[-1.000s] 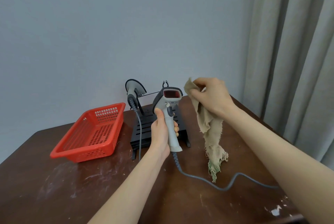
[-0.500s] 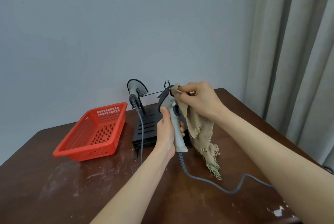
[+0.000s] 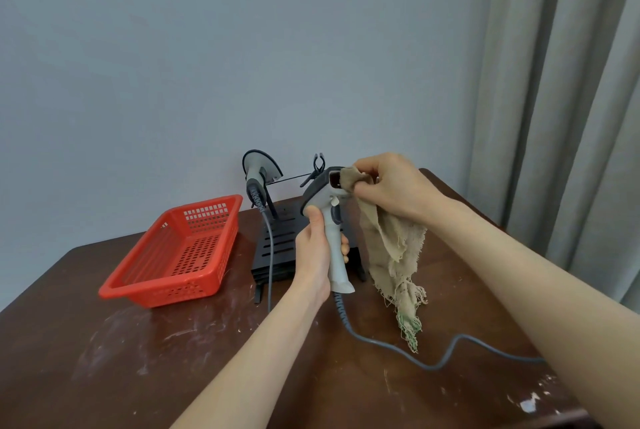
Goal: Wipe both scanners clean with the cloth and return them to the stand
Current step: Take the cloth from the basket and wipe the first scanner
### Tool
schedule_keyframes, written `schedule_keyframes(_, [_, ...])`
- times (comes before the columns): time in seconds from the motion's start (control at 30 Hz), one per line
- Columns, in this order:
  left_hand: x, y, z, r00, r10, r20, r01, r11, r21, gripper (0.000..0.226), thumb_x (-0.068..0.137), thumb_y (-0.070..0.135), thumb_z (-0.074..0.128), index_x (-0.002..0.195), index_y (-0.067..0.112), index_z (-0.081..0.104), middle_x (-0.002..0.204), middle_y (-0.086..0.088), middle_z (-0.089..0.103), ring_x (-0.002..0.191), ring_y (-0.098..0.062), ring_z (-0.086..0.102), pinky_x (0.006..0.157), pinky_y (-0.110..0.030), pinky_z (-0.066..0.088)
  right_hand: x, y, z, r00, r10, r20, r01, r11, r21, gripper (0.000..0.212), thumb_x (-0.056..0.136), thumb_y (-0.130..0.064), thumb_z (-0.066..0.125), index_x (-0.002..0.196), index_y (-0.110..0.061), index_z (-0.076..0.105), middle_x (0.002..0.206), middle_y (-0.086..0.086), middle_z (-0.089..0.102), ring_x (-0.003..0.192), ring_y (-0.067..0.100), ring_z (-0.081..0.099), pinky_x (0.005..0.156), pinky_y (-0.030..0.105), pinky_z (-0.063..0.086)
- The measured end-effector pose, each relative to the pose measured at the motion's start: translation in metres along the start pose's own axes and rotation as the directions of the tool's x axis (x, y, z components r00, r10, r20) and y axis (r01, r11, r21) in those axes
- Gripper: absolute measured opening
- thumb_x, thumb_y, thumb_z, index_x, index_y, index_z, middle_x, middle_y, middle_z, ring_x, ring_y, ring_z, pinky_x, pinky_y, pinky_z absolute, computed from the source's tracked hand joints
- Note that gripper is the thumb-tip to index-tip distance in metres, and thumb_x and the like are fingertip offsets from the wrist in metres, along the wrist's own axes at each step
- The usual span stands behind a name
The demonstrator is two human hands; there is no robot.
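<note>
Since a second ago, my right grip point(image 3: 391, 186) has carried the cloth point(image 3: 391, 248) leftward from beside the scanner point(image 3: 322, 196) onto its face, where the bunched top corner now presses against the red window; half a second ago it was already touching there. My left grip point(image 3: 313, 255) has stayed wrapped around the pale handle, holding the scanner upright above the tabletop point(image 3: 138, 359).

At the far left sits the red basket point(image 3: 162, 293), with its perforated floor in plain view. Right of it, the black stand point(image 3: 277, 241) carries the second scanner point(image 3: 258, 174) on its left holder, and that scanner's cord drops down over the slotted base. The stand's forked clip point(image 3: 318, 162) pokes up just behind the scanner I hold.

My left fingers curl fully round the handle, with only their tips showing on the right side. My right thumb and fingers pinch the cloth tight, and the rest of it hangs down with its frayed green-tinged end near the tabletop.

The cloth covers most of the window. The scanner, my left grip and the cloth hide the right part of the stand. The grey cable point(image 3: 381, 344) snakes right along the tabletop and disappears behind my right forearm. A curtain point(image 3: 571, 117) hangs at the far right, cut off by the edge.
</note>
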State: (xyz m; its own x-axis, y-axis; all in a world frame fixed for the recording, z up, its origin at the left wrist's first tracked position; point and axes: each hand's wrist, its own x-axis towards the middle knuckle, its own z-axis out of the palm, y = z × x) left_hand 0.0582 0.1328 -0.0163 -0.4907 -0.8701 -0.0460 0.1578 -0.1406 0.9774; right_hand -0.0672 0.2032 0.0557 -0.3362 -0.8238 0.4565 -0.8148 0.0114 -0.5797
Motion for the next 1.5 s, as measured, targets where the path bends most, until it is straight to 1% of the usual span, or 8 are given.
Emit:
schedule_keyframes(0.13, [0.003,0.000,-0.004,1.000,-0.023,0.007,0.023,0.999,-0.033,0.060,0.094,0.058,0.034,0.095,0.004,0.059,0.053,-0.004,0.052,0.042,-0.013,0.045,0.041,-0.024,0.039,-0.002,0.010,-0.010,0.981,0.126,-0.149,-0.177,0.898,-0.404,0.018,0.088,-0.021,0.047,0.084,-0.016,0.064,0.079,0.006,0.063,0.074,0.031,0.054,0.059,0.029,0.038])
schedule_keyframes(0.27, [0.005,0.001,-0.003,0.999,-0.037,-0.004,0.037,0.998,-0.057,0.061,0.093,0.059,0.033,0.091,0.005,0.060,0.051,-0.003,0.052,0.041,-0.013,0.046,0.042,-0.025,0.038,-0.007,0.001,-0.001,0.954,-0.035,-0.298,-0.002,0.992,-0.125,0.018,0.086,-0.018,0.052,0.068,-0.017,0.057,0.056,-0.003,0.045,0.063,0.025,0.044,0.058,0.034,0.040])
schedule_keyframes(0.4, [0.002,-0.002,0.003,0.999,-0.041,-0.026,0.040,0.998,-0.048,0.065,0.092,0.062,0.033,0.080,0.006,0.062,0.054,-0.004,0.057,0.045,-0.016,0.051,0.049,-0.029,0.042,-0.018,-0.009,0.023,0.955,-0.249,-0.161,0.221,0.960,-0.172,0.022,0.085,-0.017,0.049,0.090,-0.028,0.066,0.075,-0.008,0.047,0.067,0.018,0.045,0.058,0.030,0.036])
schedule_keyframes(0.57, [0.000,-0.003,0.000,0.998,-0.050,-0.039,0.046,0.995,-0.086,0.059,0.094,0.059,0.035,0.085,0.007,0.060,0.051,-0.003,0.054,0.042,-0.014,0.048,0.043,-0.025,0.040,-0.013,0.003,0.021,0.993,-0.060,-0.101,0.021,0.936,-0.351,0.035,0.091,-0.019,0.042,0.116,-0.030,0.063,0.091,0.002,0.053,0.078,0.028,0.053,0.062,0.032,0.039])
schedule_keyframes(0.77, [0.002,-0.004,0.004,0.996,-0.038,-0.079,0.038,0.999,-0.002,0.062,0.093,0.062,0.033,0.094,0.009,0.066,0.080,-0.007,0.071,0.075,-0.021,0.068,0.071,-0.035,0.054,-0.013,-0.018,0.024,0.982,-0.148,-0.118,0.144,0.989,-0.041,0.031,0.087,-0.016,0.048,0.101,-0.031,0.071,0.075,-0.004,0.051,0.074,0.018,0.051,0.067,0.038,0.046])
schedule_keyframes(1.0, [0.000,0.000,0.001,0.993,0.022,-0.117,-0.024,1.000,-0.019,0.055,0.094,0.057,0.036,0.080,0.008,0.057,0.054,-0.004,0.056,0.043,-0.014,0.050,0.045,-0.026,0.041,-0.013,-0.001,0.022,0.997,-0.017,-0.073,-0.006,0.950,-0.311,0.039,0.090,-0.018,0.042,0.120,-0.037,0.059,0.088,0.001,0.058,0.083,0.029,0.057,0.063,0.033,0.041])
schedule_keyframes(1.2, [0.003,-0.003,-0.005,0.984,0.068,-0.164,-0.066,0.998,0.015,0.056,0.096,0.055,0.036,0.085,0.005,0.059,0.058,-0.006,0.057,0.046,-0.015,0.051,0.046,-0.026,0.042,-0.010,0.005,0.001,0.985,0.162,0.067,-0.114,0.882,-0.457,0.021,0.079,-0.017,0.051,0.058,-0.015,0.050,0.057,0.001,0.047,0.061,0.026,0.048,0.048,0.027,0.030])
schedule_keyframes(1.5, [0.002,-0.001,-0.004,0.989,0.078,-0.127,-0.076,0.997,0.017,0.056,0.095,0.056,0.036,0.086,0.005,0.059,0.059,-0.005,0.057,0.043,-0.012,0.052,0.045,-0.025,0.043,-0.007,0.006,0.012,0.985,-0.048,-0.166,0.051,0.999,0.013,0.039,0.090,-0.024,0.054,0.053,-0.033,0.049,0.046,-0.004,0.039,0.048,0.012,0.035,0.052,0.030,0.031])
